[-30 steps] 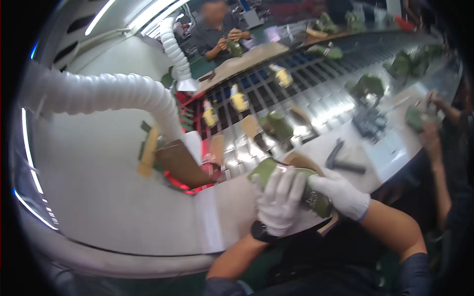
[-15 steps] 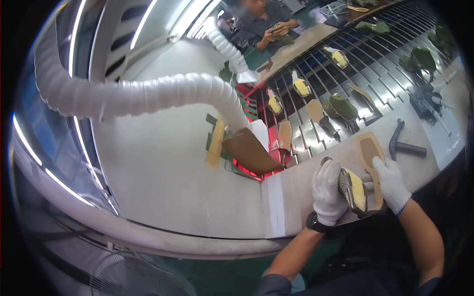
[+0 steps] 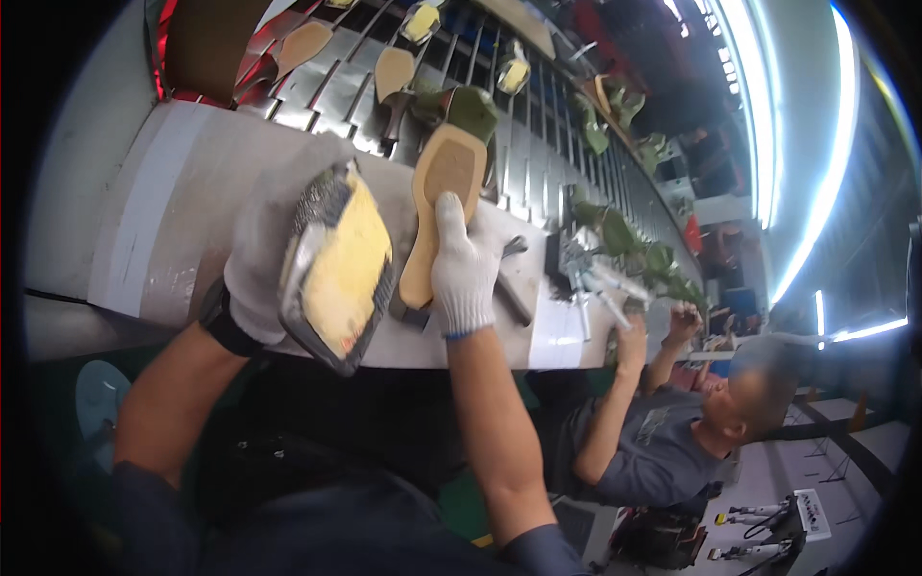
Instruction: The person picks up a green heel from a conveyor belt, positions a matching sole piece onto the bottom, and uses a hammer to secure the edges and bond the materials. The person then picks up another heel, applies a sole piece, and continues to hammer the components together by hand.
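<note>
My left hand (image 3: 252,288), in a white knit glove and smeared by motion, grips a shoe upper on its last (image 3: 348,264) from the left side. The shoe is dark and shiny, tilted with its yellow-coated bottom toward me. Its far side and some of my fingers are hidden. In my gloved right hand (image 3: 464,274) is a tan shoe sole (image 3: 449,165), held upright with the thumb lying on its face. The sole stands just right of the shoe, with a narrow gap between them. A hammer (image 3: 516,296) lies on the bench beside my right hand.
Beyond the pale bench (image 3: 206,158) runs a slatted metal conveyor (image 3: 336,82) bearing a loose sole (image 3: 394,73), a green upper (image 3: 471,108) and a yellow-bottomed shoe (image 3: 515,75). A brown flap (image 3: 204,48) hangs at a red-lit opening. A co-worker (image 3: 653,422) works at right.
My view has swung right and tilted, bringing the co-worker at the right into sight. The shoe has come closer to the camera, and a gap now separates it from the sole.
</note>
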The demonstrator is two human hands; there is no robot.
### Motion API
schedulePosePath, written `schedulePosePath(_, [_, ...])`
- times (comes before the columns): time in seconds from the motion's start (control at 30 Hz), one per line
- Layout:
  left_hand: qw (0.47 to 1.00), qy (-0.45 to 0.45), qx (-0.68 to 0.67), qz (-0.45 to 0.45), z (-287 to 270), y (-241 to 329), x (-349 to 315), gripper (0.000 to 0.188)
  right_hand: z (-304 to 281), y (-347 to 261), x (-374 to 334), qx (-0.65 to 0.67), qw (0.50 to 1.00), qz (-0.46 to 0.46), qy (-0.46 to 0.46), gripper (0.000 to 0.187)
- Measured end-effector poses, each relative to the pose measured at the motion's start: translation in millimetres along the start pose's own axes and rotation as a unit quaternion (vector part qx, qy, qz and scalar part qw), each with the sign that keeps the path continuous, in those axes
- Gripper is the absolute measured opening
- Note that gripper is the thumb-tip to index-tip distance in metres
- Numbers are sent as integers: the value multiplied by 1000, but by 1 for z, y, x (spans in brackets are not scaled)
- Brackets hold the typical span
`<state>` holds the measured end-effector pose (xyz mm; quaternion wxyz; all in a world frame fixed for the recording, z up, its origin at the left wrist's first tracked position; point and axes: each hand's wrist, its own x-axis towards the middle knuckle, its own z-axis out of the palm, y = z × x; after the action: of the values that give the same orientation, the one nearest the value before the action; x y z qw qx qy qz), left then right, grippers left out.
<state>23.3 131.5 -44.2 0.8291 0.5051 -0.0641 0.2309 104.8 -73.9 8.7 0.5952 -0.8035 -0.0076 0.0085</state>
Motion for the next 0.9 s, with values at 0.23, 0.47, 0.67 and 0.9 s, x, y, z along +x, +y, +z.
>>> schedulePosePath(0.23, [993,24,102,50,-11,50,12,64,-40,-18,-26,196,975,-104,-9,56])
schedulePosePath(0.47, [997,-15,58,-54,-18,58,26,101,-5,-9,-45,144,984,70,-74,46])
schedulePosePath(0.67, [996,-52,30,-66,0,68,35,92,1,-5,-36,67,996,37,-55,44])
schedulePosePath(0.9, [992,-75,69,-72,15,75,34,82,-2,17,-54,-88,980,-171,41,25])
